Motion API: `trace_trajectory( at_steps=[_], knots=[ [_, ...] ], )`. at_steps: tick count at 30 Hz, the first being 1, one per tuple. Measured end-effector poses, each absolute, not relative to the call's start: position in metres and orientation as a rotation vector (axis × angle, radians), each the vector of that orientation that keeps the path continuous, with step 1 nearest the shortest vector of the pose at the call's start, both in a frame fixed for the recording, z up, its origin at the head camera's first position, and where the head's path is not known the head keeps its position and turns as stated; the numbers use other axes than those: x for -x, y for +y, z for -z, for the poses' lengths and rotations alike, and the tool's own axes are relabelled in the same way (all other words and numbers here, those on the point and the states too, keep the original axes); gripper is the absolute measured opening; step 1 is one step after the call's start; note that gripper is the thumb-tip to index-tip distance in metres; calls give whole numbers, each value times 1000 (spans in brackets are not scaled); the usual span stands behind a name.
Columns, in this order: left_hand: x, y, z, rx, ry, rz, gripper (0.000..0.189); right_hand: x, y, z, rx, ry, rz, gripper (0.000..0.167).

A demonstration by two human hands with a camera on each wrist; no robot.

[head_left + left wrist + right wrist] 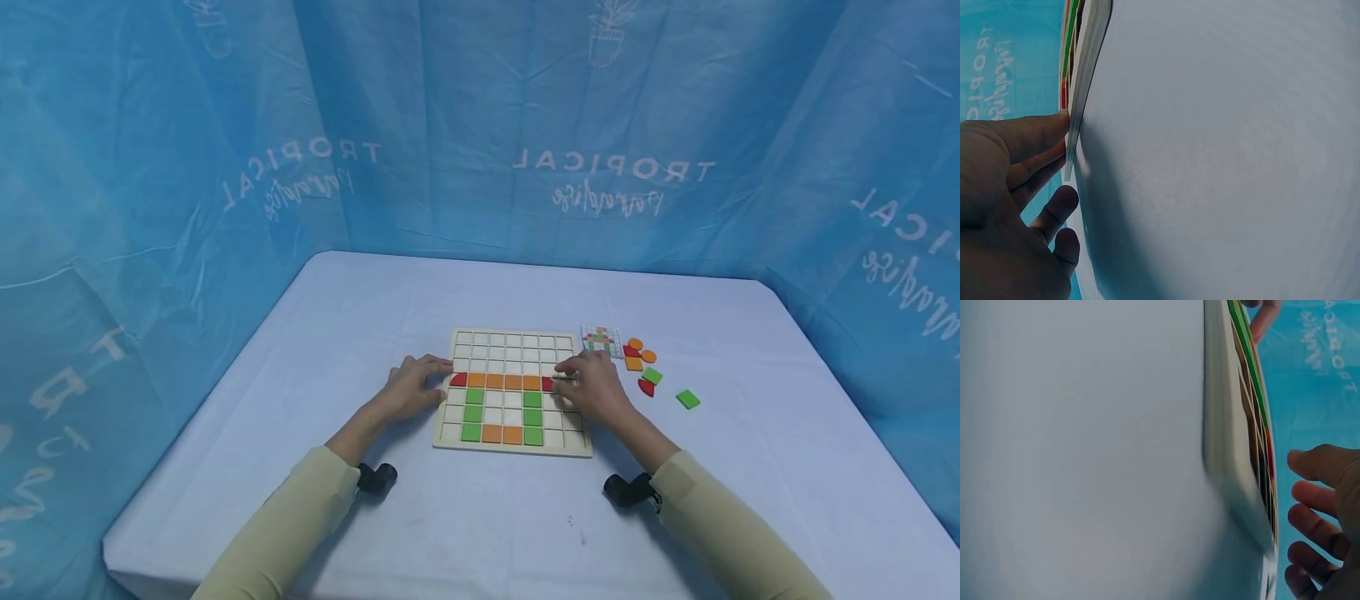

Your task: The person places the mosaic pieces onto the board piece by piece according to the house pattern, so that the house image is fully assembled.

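A pale wooden grid board [491,342] lies flat on the white-covered table. Set in its cells are rows of green tiles [532,417] and orange tiles [493,382], with a red quarter-round piece [458,379] at the left end of the upper orange row. My left hand [408,390] touches the board's left edge, fingers extended; the left wrist view shows this hand [1016,169] against the rim. My right hand [596,387] hovers over the board's right side, its thumb near another red piece [547,384]. No piece shows between its spread fingers [1316,464].
A small printed pattern card [602,340] lies beyond the right hand. Loose orange discs [648,357], an orange square [633,364], red pieces [647,387] and green squares [687,399] lie right of the board. Blue curtains [480,125] enclose the table [375,308].
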State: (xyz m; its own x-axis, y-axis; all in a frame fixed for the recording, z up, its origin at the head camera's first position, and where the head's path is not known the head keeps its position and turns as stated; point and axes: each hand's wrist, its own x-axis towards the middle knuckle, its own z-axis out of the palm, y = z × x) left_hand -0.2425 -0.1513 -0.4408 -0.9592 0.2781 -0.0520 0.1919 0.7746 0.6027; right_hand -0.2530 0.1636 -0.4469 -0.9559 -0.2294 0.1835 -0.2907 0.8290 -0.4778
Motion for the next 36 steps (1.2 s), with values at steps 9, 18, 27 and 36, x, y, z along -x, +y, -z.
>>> trace_trajectory(
  at_steps=[9,18,27,36],
  knots=[
    [241,-152,439,-381,2822,-945,46,245,226,444,-181,-2884,-803,30],
    [241,-152,439,-378,2837,-917,46,230,283,442,-71,-2907,-741,29],
    [241,-152,438,-382,2841,-912,45,227,301,449,-74,-2933,-670,27],
    [241,-152,438,-387,2838,-922,45,233,297,451,-142,-2940,-642,30]
  ],
)
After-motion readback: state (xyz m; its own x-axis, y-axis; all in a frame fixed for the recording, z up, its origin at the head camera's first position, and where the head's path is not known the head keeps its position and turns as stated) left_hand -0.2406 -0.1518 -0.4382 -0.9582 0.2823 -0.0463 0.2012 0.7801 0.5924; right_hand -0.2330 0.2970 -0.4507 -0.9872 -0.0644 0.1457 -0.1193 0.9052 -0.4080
